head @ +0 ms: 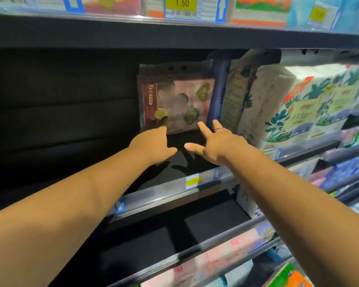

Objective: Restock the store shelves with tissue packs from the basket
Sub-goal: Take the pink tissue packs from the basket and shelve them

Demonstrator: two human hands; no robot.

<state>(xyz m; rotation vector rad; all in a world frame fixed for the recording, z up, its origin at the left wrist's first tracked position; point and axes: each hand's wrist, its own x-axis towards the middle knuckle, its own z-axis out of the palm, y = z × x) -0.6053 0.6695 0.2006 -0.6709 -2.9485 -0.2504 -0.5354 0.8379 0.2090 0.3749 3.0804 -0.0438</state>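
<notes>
Pink tissue pack (pixel 175 100) stands upright deep on the dark shelf (pixel 60 141), left hand (pixel 153 145) fingertips touching it, right hand (pixel 212 145) spread empty; a nudge could topple it leftward, unsupported.

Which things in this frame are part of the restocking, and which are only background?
In the job: pink tissue pack upright at the shelf back; left hand touching it; right hand open beside it; dark shelf.
Background: leaf-print packs; yellow price tag; pink packs below.
</notes>
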